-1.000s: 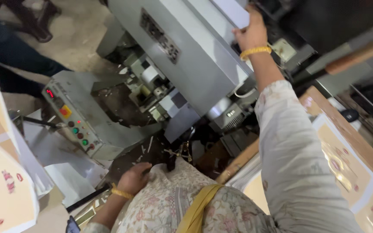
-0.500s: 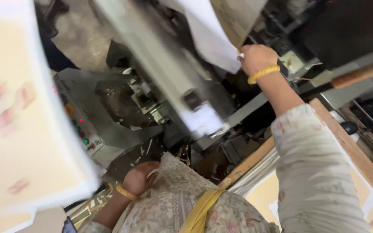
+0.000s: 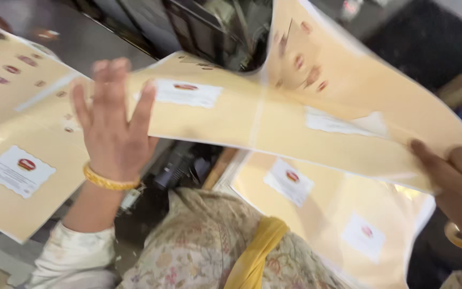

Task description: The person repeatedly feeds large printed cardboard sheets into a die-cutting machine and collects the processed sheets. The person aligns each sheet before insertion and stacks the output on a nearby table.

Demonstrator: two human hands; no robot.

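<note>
Left hand (image 3: pixel 112 128), fingers spread, pressed flat against a large printed sheet (image 3: pixel 274 115); right hand (image 3: pixel 458 182) pinched its edge. The bowed sheet risked creasing.

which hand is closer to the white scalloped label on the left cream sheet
Left. The left hand lies just right of the white scalloped label; the right hand grips a sheet edge far right.

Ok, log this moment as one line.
left hand: flat on printed sheet | right hand: gripping sheet's edge | sheet: lifted, bowed above sheet stack
</note>
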